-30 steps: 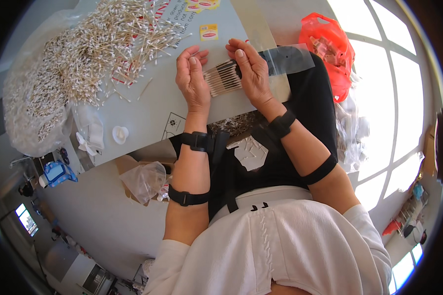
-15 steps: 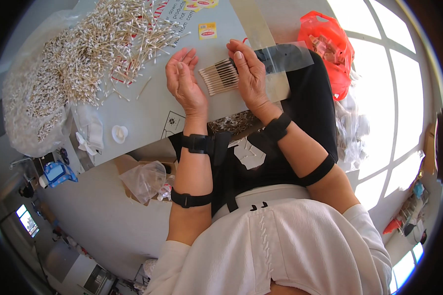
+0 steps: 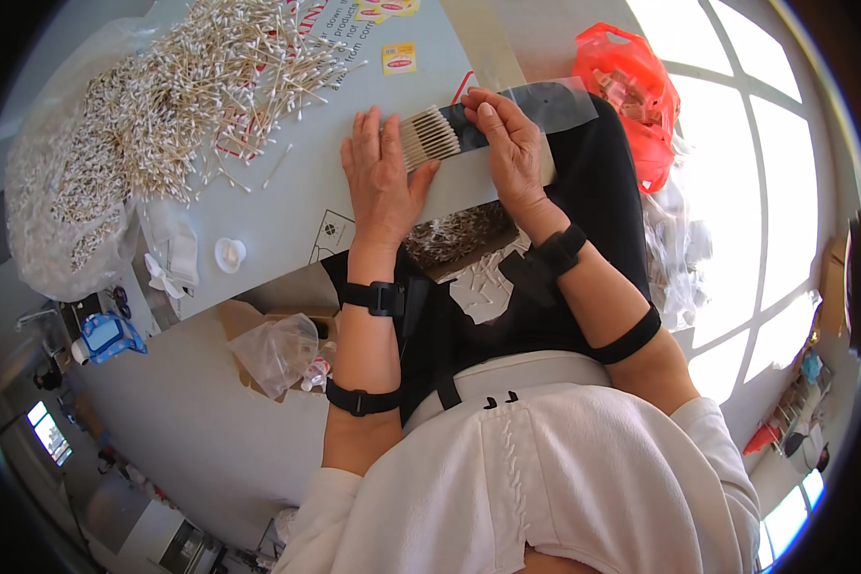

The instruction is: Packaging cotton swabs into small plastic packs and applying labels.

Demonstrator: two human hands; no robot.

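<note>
A row of wooden-stick cotton swabs lies side by side near the table's front edge, between my hands. My left hand rests flat on the table at the row's left end, fingers stretched out, with the thumb along the near side touching or almost touching the swabs. At the row's right end is a clear plastic bag, which looks dark where it hangs past the table edge over the black-clad leg. My right hand pinches the bag's near end between thumb and fingers; the fingertips partly hide the grip.
A big heap of loose cotton swabs spills from a clear bag at the left. A small yellow-and-white packet and a white round piece lie on the grey tabletop. Below the edge sits a box of swabs. A red bag stands right.
My left hand has come down flat against the swabs' left end. My right hand has shifted slightly right to the plastic bag, and the swab row now lies a little farther away.
</note>
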